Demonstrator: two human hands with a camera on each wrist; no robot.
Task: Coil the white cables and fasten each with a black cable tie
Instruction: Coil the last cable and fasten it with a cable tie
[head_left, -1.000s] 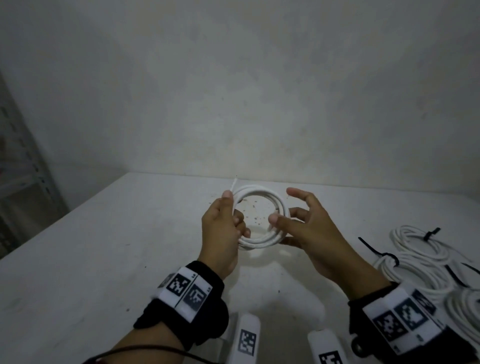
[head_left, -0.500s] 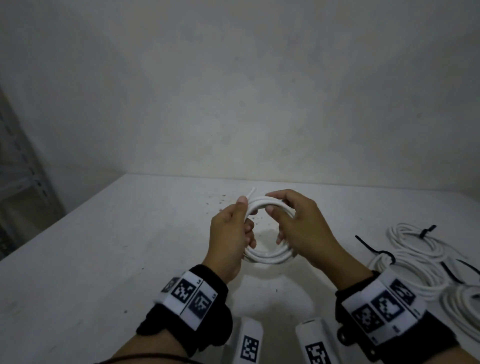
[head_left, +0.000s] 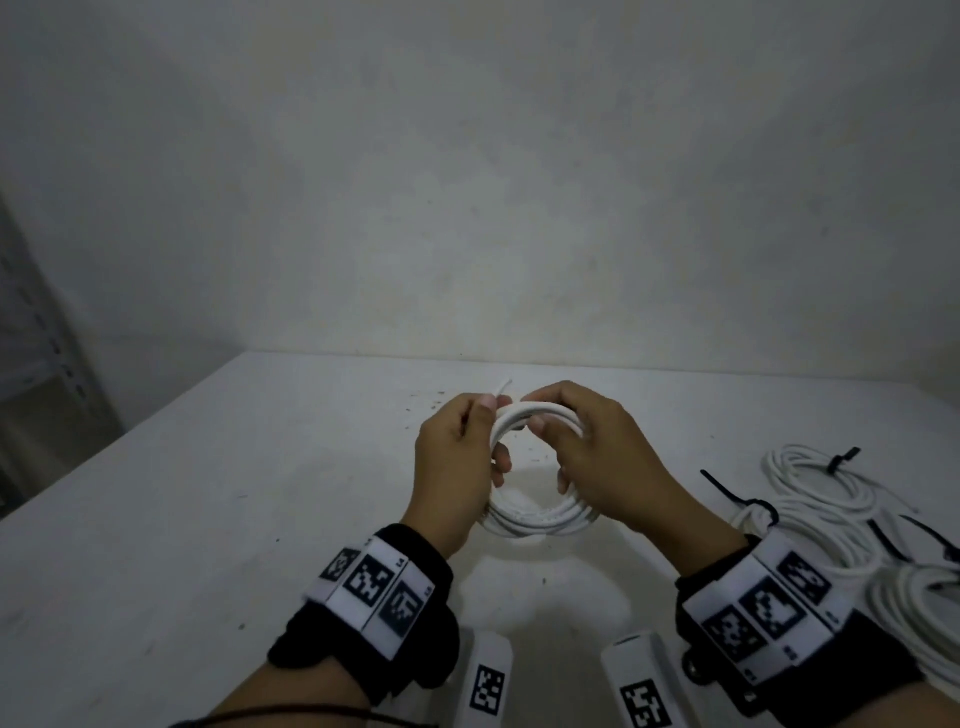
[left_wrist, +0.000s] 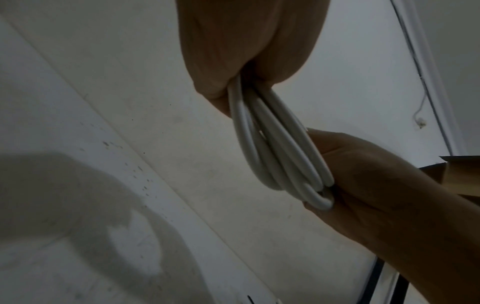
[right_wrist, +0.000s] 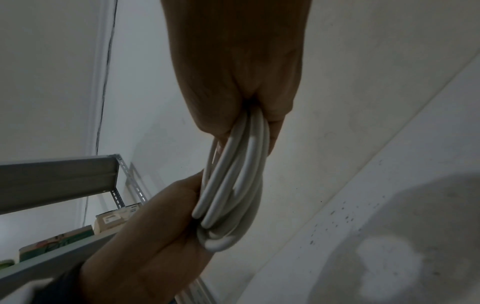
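A white cable coil (head_left: 540, 517) of several loops hangs in the air above the table, held upright between both hands. My left hand (head_left: 460, 457) grips its left side, thumb on the top arc, and a short free cable end (head_left: 504, 387) sticks up past the thumb. My right hand (head_left: 592, 452) grips the right side, fingers curled over the top. The left wrist view shows the coil (left_wrist: 275, 150) bunched between my left hand (left_wrist: 246, 61) and my right hand (left_wrist: 389, 195). The right wrist view shows the same coil (right_wrist: 233, 185) held in my right hand (right_wrist: 239, 82). No tie is on this coil.
Several white coils (head_left: 815, 478) fastened with black cable ties (head_left: 844, 460) lie at the table's right, one tie (head_left: 737, 493) near my right wrist. A metal shelf (right_wrist: 59, 176) stands left of the white table (head_left: 208, 519). A wall rises behind.
My right hand, with fingers spread beside the coil a second ago, has closed over the coil's right side and top. Both hands and the coil have shifted slightly right.
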